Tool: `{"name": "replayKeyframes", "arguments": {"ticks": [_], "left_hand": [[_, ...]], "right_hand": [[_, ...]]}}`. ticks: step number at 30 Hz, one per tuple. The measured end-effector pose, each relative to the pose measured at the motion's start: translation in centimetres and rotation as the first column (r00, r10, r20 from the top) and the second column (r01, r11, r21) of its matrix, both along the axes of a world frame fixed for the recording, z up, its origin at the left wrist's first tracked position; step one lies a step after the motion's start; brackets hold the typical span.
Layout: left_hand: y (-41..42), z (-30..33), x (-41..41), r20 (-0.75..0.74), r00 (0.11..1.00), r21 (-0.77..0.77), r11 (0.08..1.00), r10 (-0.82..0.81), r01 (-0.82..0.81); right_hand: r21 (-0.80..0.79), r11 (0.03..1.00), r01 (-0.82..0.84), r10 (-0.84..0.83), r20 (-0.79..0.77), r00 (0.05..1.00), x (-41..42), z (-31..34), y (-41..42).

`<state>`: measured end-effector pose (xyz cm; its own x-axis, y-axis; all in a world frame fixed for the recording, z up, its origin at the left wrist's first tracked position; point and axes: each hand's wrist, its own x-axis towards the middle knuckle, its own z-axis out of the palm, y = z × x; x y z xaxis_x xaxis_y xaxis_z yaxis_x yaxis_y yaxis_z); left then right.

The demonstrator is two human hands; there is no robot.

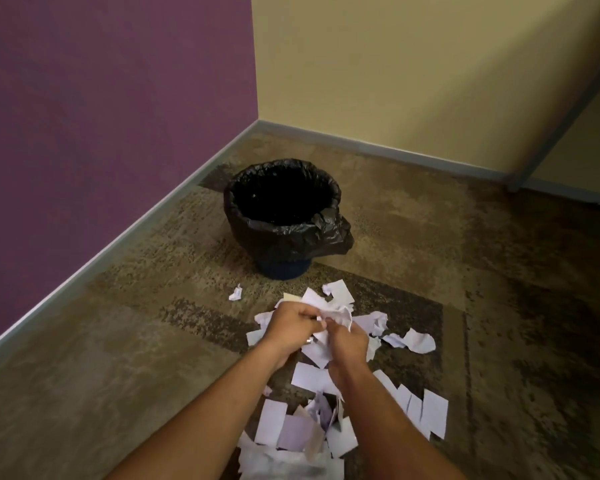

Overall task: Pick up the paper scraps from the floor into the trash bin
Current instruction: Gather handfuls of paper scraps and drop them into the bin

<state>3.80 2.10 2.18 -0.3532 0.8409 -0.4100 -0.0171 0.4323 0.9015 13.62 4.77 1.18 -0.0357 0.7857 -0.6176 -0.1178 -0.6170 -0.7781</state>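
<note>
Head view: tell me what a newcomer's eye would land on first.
First, the two hands meeting at centre, the left hand and right hand bunching up white paper scraps above a wide litter of more scraps on the brown carpet. Just beyond them stands the trash bin, lined with a black bag, near the corner where the purple wall meets the yellow wall.

The fingertips of the left hand (293,327) and right hand (347,344) were buried in a bunch of paper scraps (329,311), so the grip could not be resolved. Both forearms and the nearest scraps were cut off by the lower edge. The interior of the trash bin (284,199) was lost in darkness, its base largely hidden under the black liner (312,237).
</note>
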Motion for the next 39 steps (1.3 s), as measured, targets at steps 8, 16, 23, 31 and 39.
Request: {"name": "replayKeyframes", "arguments": {"ticks": [8,16,23,31,39], "left_hand": [[4.5,10.0,-5.0,-0.025,0.99,0.168,0.977,0.14,-0.133],[11.0,10.9,-11.3,0.038,0.879,0.289,0.837,0.474,-0.464],[15.3,7.9,-14.2,0.092,0.903,0.198,0.881,0.419,-0.429],[11.7,6.3,-14.5,-0.099,0.899,0.4,0.844,0.426,-0.357],[1.6,-3.3,-8.6,-0.665,0.711,0.338,0.941,0.228,0.015]], "right_hand": [[0.203,0.978,-0.056,0.056,0.003,0.998,-2.8,10.3,5.8],[0.329,0.902,-0.28,0.263,0.098,0.96,-7.3,13.9,13.6],[0.277,0.726,-0.629,0.627,0.11,0.772,-11.7,10.7,21.2],[0.46,0.702,-0.543,0.581,0.071,0.811,-8.2,11.0,20.4],[0.45,0.57,-0.688,0.309,0.658,0.686,5.7,1.2,15.6]]}}
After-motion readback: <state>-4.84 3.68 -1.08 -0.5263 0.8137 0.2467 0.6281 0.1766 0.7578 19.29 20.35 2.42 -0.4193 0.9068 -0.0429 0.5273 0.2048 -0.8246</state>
